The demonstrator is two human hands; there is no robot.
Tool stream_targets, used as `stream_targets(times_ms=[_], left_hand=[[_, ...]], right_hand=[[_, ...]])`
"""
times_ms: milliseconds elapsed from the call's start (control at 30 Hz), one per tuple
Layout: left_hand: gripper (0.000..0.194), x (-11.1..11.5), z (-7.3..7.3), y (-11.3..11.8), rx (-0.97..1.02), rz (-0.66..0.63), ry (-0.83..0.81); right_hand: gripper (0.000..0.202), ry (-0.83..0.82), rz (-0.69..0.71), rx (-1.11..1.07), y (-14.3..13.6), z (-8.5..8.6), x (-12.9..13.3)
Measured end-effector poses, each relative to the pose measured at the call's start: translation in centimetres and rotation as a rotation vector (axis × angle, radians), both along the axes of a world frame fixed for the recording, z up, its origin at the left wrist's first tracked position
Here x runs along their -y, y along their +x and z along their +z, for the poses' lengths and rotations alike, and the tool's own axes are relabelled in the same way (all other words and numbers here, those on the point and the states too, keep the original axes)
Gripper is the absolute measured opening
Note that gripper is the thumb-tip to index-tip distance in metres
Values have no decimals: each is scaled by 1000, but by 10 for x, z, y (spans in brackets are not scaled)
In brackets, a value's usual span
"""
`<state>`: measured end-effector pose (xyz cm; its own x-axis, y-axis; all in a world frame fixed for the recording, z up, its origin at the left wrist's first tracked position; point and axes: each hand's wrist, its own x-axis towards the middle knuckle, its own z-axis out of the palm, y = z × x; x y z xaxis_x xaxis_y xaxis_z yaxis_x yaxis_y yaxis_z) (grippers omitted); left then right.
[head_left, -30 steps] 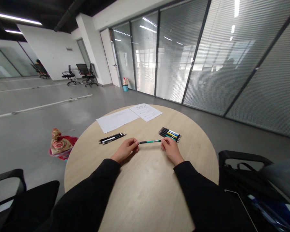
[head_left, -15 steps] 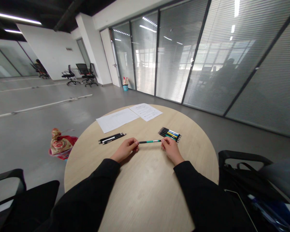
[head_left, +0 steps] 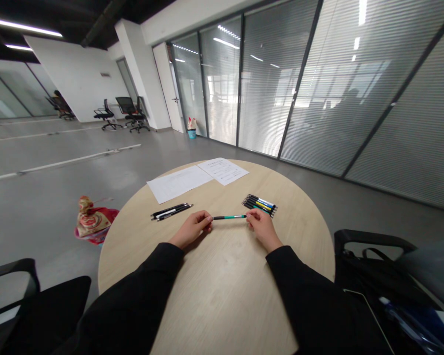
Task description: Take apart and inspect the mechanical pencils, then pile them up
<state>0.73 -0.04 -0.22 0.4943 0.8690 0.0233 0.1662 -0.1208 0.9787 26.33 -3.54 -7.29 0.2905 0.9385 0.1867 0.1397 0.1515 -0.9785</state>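
So I'm on the head feed, and what bugs me most is how little of the pen each hand has. The left hand (head_left: pixel 193 229) pinches the black end of a green-and-black pen (head_left: pixel 232 217), and the right hand (head_left: pixel 263 229) pinches the other end, so the barrel runs across the gap between them, roughly level. Both pinches are narrow, thumb against fingers, nothing else in either as far as I can see. If one side loosened or twisted, I reckon the pen would swing or drop and roll. Can't tell from up here whether it's touching the desk (head_left: pixel 225 291) or just above it.

Other worry: the right hand sits right up against a row of pens (head_left: pixel 261 204) with blue, yellow and green on them, and partly hides it. Can't tell if there's contact, but a careless sideways nudge could scatter the row.

Past the left hand, well apart from it, there's a small bunch of black and white pens (head_left: pixel 175 212). Farther out, two paper sheets (head_left: pixel 179 182) lie by the far edge, and a red-and-gold bag (head_left: pixel 94 222) is down off the left side.
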Motion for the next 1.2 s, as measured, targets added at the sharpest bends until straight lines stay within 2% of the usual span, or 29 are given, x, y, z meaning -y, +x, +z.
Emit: stream_targets(times_ms=[467, 700, 1200], left_hand=[[37, -1, -1, 0, -11, -26, 18], [38, 0, 2, 0, -18, -22, 22], [39, -3, -2, -1, -27, -15, 12]], right_hand=[[20, 17, -10, -29, -3, 6, 3], [22, 23, -1, -31, -3, 5, 3], [26, 25, -6, 3, -1, 2, 2]])
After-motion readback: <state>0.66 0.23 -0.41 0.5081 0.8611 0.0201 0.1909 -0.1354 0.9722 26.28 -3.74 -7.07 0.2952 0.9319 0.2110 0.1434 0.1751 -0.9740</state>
